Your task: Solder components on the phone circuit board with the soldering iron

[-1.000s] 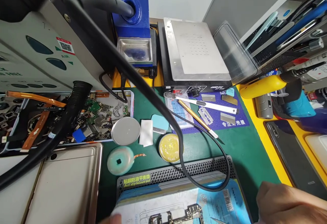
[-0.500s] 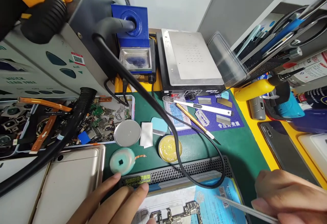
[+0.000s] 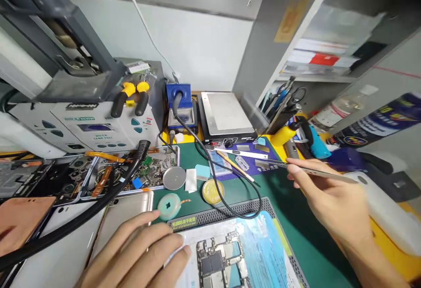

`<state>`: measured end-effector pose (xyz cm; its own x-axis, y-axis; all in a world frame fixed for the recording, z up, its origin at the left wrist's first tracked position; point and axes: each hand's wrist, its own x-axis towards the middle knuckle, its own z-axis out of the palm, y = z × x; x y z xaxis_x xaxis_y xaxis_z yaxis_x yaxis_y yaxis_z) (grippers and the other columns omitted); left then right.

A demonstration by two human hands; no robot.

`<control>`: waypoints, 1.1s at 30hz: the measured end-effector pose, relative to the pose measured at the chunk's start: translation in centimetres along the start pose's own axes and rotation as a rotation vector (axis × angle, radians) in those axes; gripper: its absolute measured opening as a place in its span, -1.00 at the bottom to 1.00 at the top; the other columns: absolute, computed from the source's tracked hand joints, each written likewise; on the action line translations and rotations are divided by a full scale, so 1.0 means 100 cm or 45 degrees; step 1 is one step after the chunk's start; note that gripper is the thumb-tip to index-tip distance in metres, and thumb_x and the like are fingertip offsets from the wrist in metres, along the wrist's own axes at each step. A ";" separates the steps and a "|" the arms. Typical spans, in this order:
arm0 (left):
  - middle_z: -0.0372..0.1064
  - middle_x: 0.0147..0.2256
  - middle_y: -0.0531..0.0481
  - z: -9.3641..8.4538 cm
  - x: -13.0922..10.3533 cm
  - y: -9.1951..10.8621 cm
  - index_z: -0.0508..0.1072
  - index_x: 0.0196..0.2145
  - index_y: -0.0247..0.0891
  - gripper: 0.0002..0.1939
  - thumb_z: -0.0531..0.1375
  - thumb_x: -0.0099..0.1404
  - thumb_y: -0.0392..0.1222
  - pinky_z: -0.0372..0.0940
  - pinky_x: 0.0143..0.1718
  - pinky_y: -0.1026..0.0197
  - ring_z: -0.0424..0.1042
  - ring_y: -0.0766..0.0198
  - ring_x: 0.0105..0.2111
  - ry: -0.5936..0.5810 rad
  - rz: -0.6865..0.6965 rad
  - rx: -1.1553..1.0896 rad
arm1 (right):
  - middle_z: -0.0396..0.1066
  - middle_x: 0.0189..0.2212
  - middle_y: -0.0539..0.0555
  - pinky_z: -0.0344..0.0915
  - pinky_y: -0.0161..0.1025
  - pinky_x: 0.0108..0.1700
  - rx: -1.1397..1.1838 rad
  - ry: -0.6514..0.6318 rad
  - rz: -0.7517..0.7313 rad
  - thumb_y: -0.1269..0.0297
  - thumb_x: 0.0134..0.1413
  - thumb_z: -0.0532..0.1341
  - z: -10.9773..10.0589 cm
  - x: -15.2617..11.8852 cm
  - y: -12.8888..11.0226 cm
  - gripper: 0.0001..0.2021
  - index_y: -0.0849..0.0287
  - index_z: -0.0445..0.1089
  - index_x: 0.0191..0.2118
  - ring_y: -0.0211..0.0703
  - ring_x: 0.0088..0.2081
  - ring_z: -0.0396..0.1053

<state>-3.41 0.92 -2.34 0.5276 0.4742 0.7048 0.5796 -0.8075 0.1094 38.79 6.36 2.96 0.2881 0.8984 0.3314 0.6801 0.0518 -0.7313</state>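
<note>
My right hand [image 3: 329,200] is closed on metal tweezers [image 3: 317,173], whose tips point left over the purple card [image 3: 238,172]. My left hand [image 3: 144,253] lies open, fingers spread, at the left edge of a blue and white printed sheet [image 3: 268,246]. On that sheet lies a phone logic board [image 3: 213,263], cut off by the bottom of the frame. Just beyond the left fingertips sits a round greenish spool [image 3: 166,213] with copper braid sticking out. A tin of yellow paste [image 3: 212,192] and its grey lid [image 3: 174,178] rest farther back.
A black iron cable [image 3: 215,180] loops across the mat from the blue stand [image 3: 182,99]. A thick black hose [image 3: 112,200] crosses the left side. Behind are a hot plate [image 3: 228,112] and a tray of loose parts [image 3: 161,163]. A yellow bottle [image 3: 283,134] stands right.
The view has tilted up and shows more of the bench. My right hand has lifted the tweezers away from the sheet, up and back. My left hand stays by the sheet's left edge.
</note>
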 end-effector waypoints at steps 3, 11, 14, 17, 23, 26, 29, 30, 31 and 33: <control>0.71 -0.34 0.06 0.004 0.017 0.005 0.74 -0.06 -0.06 -0.73 0.35 0.54 -0.44 0.71 0.09 -0.13 0.72 0.04 -0.31 0.213 -0.183 -0.072 | 0.82 -0.04 0.09 0.80 -0.01 -0.04 0.065 -0.106 0.087 0.00 0.68 0.56 0.007 0.008 0.014 -0.71 0.12 0.78 0.14 -0.03 -0.16 0.77; 0.51 -0.35 0.08 -0.011 0.049 0.013 0.52 -0.09 -0.12 -0.67 0.27 0.61 -0.59 0.50 -0.23 0.07 0.50 0.18 -0.35 0.375 -0.147 -0.061 | 0.76 0.28 0.20 0.83 0.15 0.15 0.095 -0.441 0.267 0.02 0.72 0.55 0.012 0.020 0.020 -0.62 0.12 0.69 0.37 0.14 0.12 0.80; 0.49 -0.32 0.10 -0.014 0.045 0.000 0.53 -0.09 -0.15 -0.73 0.29 0.65 -0.54 0.47 -0.24 0.11 0.44 0.22 -0.34 0.404 -0.041 -0.017 | 0.75 0.32 0.21 0.82 0.18 0.18 0.075 -0.493 0.268 0.01 0.72 0.54 0.009 0.017 0.019 -0.60 0.11 0.69 0.40 0.16 0.15 0.80; 0.61 -0.16 0.08 -0.009 0.036 -0.025 0.64 -0.01 -0.22 -0.80 0.48 0.77 -0.08 0.64 -0.16 0.12 0.60 0.23 -0.26 0.430 -0.019 0.026 | 0.74 0.35 0.22 0.82 0.21 0.21 0.007 -0.476 0.246 0.01 0.72 0.55 0.007 0.008 0.023 -0.58 0.11 0.68 0.42 0.20 0.19 0.79; 0.71 0.32 -0.21 -0.008 0.018 -0.083 0.68 0.39 -0.18 -0.57 0.49 0.77 0.08 0.77 0.20 -0.18 0.77 -0.04 0.16 0.265 -0.330 0.146 | 0.70 0.44 0.23 0.79 0.26 0.31 -0.221 -0.400 0.097 0.03 0.72 0.54 0.007 -0.013 0.039 -0.60 0.06 0.69 0.44 0.25 0.28 0.76; 0.69 0.36 -0.23 -0.017 0.024 -0.098 0.67 0.42 -0.19 -0.54 0.50 0.76 0.08 0.77 0.24 -0.23 0.76 -0.08 0.21 0.052 -0.551 0.187 | 0.70 0.45 0.24 0.78 0.26 0.32 -0.319 -0.416 0.008 0.04 0.72 0.54 0.011 -0.016 0.041 -0.60 0.04 0.68 0.44 0.23 0.29 0.76; 0.68 0.38 -0.23 -0.025 0.040 -0.107 0.67 0.42 -0.17 -0.54 0.49 0.77 0.08 0.76 0.26 -0.23 0.76 -0.09 0.23 -0.213 -0.719 0.191 | 0.69 0.45 0.25 0.78 0.27 0.32 -0.373 -0.427 -0.081 0.04 0.72 0.54 0.016 -0.015 0.041 -0.59 0.05 0.67 0.46 0.24 0.29 0.76; 0.68 0.38 -0.23 -0.027 0.047 -0.110 0.68 0.42 -0.17 -0.55 0.49 0.77 0.09 0.76 0.26 -0.23 0.76 -0.09 0.23 -0.306 -0.760 0.183 | 0.69 0.46 0.25 0.78 0.27 0.32 -0.382 -0.424 -0.107 0.04 0.72 0.54 0.017 -0.015 0.041 -0.59 0.05 0.68 0.46 0.24 0.30 0.75; 0.68 0.38 -0.23 -0.028 0.054 -0.113 0.68 0.42 -0.16 -0.55 0.49 0.77 0.09 0.76 0.27 -0.24 0.76 -0.09 0.23 -0.389 -0.796 0.174 | 0.69 0.46 0.25 0.78 0.27 0.32 -0.387 -0.420 -0.129 0.04 0.73 0.54 0.019 -0.015 0.041 -0.59 0.04 0.68 0.46 0.24 0.30 0.75; 0.68 0.39 -0.23 -0.029 0.070 -0.119 0.67 0.43 -0.18 -0.52 0.50 0.76 0.09 0.76 0.27 -0.25 0.75 -0.12 0.25 -0.523 -0.859 0.152 | 0.69 0.46 0.25 0.78 0.27 0.32 -0.389 -0.408 -0.167 0.04 0.73 0.54 0.020 -0.015 0.042 -0.59 0.04 0.68 0.46 0.23 0.30 0.75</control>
<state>-8.42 12.85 3.30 0.2126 0.9572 0.1964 0.9058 -0.2685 0.3278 39.84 6.12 -1.78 -0.0039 0.9849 0.1732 0.8782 0.0862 -0.4705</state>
